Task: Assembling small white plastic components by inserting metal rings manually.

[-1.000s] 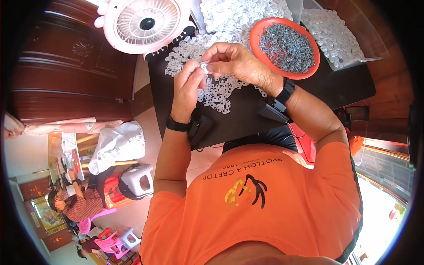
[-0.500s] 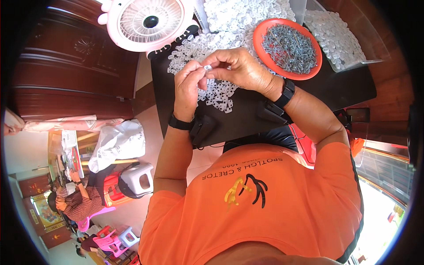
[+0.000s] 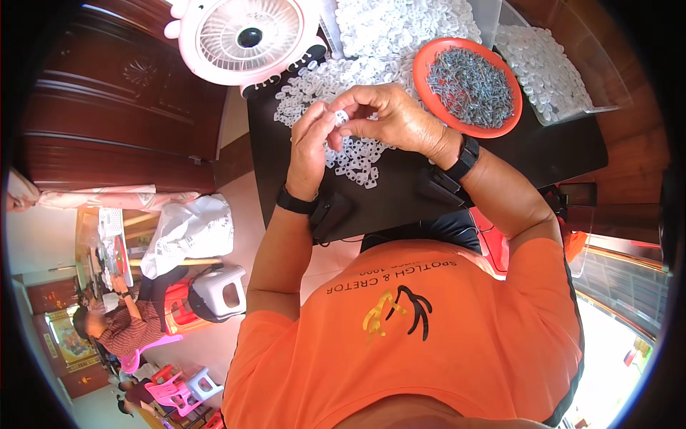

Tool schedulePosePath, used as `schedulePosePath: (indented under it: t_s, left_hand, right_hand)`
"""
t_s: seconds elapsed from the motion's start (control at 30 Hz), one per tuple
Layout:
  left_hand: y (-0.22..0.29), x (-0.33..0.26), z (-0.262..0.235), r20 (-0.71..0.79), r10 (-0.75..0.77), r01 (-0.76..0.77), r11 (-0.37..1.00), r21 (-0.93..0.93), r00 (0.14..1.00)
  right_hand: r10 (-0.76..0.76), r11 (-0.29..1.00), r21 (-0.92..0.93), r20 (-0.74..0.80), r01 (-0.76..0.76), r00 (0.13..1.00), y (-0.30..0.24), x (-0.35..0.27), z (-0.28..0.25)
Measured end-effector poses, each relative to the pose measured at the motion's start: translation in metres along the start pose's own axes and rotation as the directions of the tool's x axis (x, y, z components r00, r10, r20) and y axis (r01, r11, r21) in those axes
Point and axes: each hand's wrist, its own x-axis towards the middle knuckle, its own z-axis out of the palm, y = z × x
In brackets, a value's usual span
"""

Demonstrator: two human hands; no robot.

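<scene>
Both of my hands meet above the dark table, fingertips closed around a small white plastic piece with dark holes (image 3: pixel 341 116). My left hand (image 3: pixel 310 146) grips it from the left between thumb and fingers. From the right, my right hand (image 3: pixel 393 120) pinches at the same piece with thumb and forefinger. Whether a metal pin is also between the fingers is too small to tell. Beneath and beyond the hands lie many loose white pieces (image 3: pixel 357 168) of the same sort. Right of my right hand, an orange-red plate (image 3: pixel 423 82) holds a heap of thin grey metal nails or screws (image 3: pixel 471 87).
A clear bin of white pieces (image 3: pixel 407 25) stands at the back, and a clear tray of white pieces (image 3: pixel 547 75) at the far right. A pink fan (image 3: pixel 246 36) sits back left. Dark blocks (image 3: pixel 330 214) lie near the table's front edge (image 3: pixel 386 223). Other people (image 3: pixel 132 325) sit far left.
The white piece between my fingertips is turned, with more of its holed face showing. My left fingers have straightened a little around it. The whole view has shifted slightly.
</scene>
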Motion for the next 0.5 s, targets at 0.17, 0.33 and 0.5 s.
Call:
schedulePosePath:
  t_s: [0.17, 0.33, 0.5]
  left_hand:
    - [-0.0011, 0.0002, -0.0027, 0.025, -0.028, 0.028, 1.0, -0.011, 0.999]
    - [-0.0016, -0.0003, -0.0029, 0.036, -0.027, 0.028, 0.999, -0.044, 0.999]
    - [0.0004, -0.0016, 0.0002, -0.008, 0.03, -0.031, 0.999, -0.023, 1.0]
  right_hand:
    - [-0.054, 0.996, -0.08, -0.039, 0.05, 0.998, -0.0024, -0.001, 0.0036]
    - [-0.004, 0.999, -0.05, -0.037, 0.002, 0.999, -0.0032, -0.0014, 0.0038]
    - [0.022, 0.999, 0.031, -0.051, -0.021, 0.998, -0.006, -0.0008, 0.0081]
